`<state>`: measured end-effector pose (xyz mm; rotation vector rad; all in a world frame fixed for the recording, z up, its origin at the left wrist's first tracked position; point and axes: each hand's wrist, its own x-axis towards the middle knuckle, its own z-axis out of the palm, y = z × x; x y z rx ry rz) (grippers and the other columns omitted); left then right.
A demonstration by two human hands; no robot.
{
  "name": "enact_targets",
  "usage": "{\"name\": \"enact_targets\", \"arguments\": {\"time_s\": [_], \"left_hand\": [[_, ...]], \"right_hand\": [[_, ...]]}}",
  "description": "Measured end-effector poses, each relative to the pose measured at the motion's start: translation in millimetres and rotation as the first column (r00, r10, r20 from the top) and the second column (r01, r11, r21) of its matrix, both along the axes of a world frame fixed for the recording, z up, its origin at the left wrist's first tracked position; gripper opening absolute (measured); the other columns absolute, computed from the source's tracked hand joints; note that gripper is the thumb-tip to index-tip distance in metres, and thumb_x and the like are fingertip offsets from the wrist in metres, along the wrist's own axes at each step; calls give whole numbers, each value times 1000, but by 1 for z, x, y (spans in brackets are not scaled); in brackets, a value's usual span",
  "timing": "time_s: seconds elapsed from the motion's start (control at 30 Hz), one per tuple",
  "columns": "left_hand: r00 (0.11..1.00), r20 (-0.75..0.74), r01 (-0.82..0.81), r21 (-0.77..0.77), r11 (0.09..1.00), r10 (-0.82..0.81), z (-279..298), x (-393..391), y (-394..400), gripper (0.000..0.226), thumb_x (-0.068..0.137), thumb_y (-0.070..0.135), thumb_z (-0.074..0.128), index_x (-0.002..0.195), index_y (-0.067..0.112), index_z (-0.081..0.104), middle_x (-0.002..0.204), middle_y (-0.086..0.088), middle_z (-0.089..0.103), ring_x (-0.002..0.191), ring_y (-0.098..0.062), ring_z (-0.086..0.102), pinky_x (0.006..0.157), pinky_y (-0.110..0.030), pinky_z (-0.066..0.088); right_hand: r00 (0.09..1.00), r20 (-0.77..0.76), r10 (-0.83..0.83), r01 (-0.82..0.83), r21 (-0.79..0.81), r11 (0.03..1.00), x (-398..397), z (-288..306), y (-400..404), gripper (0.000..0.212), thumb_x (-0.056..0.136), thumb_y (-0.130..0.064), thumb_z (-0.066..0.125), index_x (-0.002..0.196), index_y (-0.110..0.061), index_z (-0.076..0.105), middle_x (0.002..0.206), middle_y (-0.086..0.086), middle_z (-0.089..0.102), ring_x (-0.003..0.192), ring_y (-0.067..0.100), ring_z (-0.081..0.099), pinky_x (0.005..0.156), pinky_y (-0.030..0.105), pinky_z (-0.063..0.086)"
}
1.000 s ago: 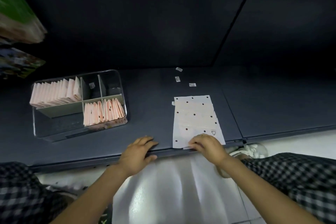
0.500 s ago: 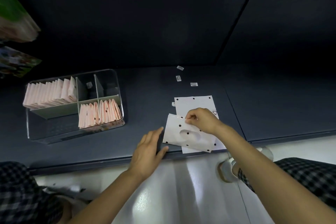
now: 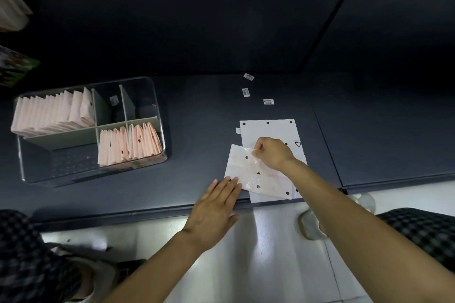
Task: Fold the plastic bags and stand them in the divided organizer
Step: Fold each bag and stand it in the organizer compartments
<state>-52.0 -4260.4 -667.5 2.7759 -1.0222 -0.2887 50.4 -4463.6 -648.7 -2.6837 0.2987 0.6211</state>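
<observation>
Dark shelf (image 3: 197, 110): organizer (image 3: 157, 115) holds folded bags (image 3: 53, 113) upright.

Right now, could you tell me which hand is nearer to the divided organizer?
Left. The left hand lies flat at the shelf edge, to the right of the organizer. The right hand is farther right, pinching the bag it folds.

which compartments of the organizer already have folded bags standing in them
Two do: the back-left compartment and the front-right compartment of the organizer. The front-left and the two small back-right compartments hold no bags.
</observation>
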Motion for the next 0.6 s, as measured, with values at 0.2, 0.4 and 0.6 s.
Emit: {"name": "enact_targets", "arguments": {"time_s": [0.2,0.4,0.6], "left_hand": [[1000,-14,12,42,999,-12,-20,-1,2,71,98,49,31,150,18,-5,158,-2,-11,145,-18,-10,112,-36,-20],[999,-15,46,78,996,-45,-23,-1,5,67,98,52,29,150,28,-6,158,-4,-14,145,-20,-11,111,-39,-21],[999,-40,25,102,994,-21,-23,0,1,66,97,50,32,151,27,1,159,-4,-11,146,-18,-9,113,-34,-18]], "right_hand": [[1000,29,4,-3,-41,999,-1,-3,3,11,94,-30,52,93,-19,56,105,4,66,106,27,55,91,40,45],[983,180,25,-7,-100,995,-14,3,6,20,96,-25,48,111,-14,56,113,7,60,109,27,50,92,36,42],[776,468,422,-346,-242,906,-102,-5,33,33,86,-26,62,113,-7,66,117,9,66,108,26,63,93,36,50]]}}
